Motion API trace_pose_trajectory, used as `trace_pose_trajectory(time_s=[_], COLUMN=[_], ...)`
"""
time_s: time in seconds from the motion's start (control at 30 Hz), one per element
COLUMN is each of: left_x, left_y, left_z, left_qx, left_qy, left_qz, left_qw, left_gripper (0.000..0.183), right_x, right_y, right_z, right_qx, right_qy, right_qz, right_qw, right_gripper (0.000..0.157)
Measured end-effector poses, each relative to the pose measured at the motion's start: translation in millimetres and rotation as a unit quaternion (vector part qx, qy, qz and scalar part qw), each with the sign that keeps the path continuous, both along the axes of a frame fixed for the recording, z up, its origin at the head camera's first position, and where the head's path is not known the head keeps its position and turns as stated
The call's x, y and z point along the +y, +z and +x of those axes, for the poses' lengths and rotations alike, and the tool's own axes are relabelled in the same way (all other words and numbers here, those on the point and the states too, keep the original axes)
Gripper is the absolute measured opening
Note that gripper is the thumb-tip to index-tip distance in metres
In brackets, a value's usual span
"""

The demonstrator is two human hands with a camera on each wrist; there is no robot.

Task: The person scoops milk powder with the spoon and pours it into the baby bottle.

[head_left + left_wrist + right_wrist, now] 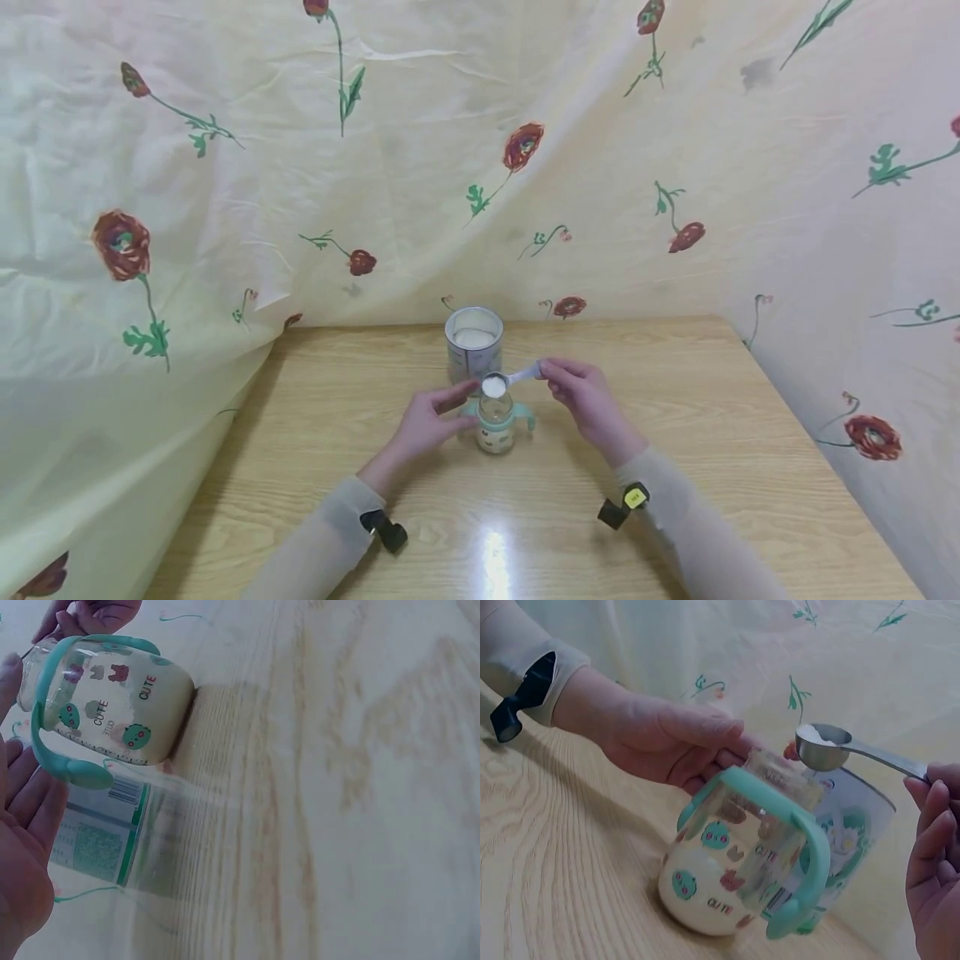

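Note:
A clear baby bottle (495, 429) with a teal collar and two handles stands upright on the table, pale milky liquid inside and its neck uncovered. My left hand (427, 425) holds it near the neck, thumb and fingers around its left side. Between my right thumb and fingers, my right hand (585, 404) pinches the handle of a metal measuring scoop (829, 754). White powder (814, 736) fills the scoop's bowl, which is held level just over the bottle's mouth. Behind the bottle stands an open tin (474, 350) with white powder in it.
The wooden table (360, 367) reaches back to a cream floral cloth (405, 208), which hangs behind it and along both sides. Dark straps with small devices sit on both wrists. Light reflects off the table's front middle.

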State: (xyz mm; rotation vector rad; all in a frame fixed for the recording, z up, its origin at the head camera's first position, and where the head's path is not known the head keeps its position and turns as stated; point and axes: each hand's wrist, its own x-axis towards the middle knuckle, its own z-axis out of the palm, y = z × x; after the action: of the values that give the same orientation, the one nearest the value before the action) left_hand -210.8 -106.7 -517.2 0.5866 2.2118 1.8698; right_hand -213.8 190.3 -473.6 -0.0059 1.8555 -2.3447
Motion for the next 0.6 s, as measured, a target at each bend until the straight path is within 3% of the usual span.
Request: trace_pose_trajectory(time_s=[0.3, 0.6], left_x=[1.7, 4.2], left_y=[-2.2, -4.4], left_z=[-0.9, -3.4], left_qx=[0.033, 0.041], left_qy=[-0.023, -0.026], left_qz=[-0.026, -0.037], left_qw=[0.9989, 0.9981], left_gripper=[0.063, 0.065], right_x=[5.9, 13.4], right_y=[-10.7, -17.1], right_z=[1.4, 3.9], right_qx=[0.033, 0.066], right_qy=[0.008, 0.012], right_qz=[0.026, 0.085], right_qw=[0.999, 0.994], right_gripper=[0.014, 0.017])
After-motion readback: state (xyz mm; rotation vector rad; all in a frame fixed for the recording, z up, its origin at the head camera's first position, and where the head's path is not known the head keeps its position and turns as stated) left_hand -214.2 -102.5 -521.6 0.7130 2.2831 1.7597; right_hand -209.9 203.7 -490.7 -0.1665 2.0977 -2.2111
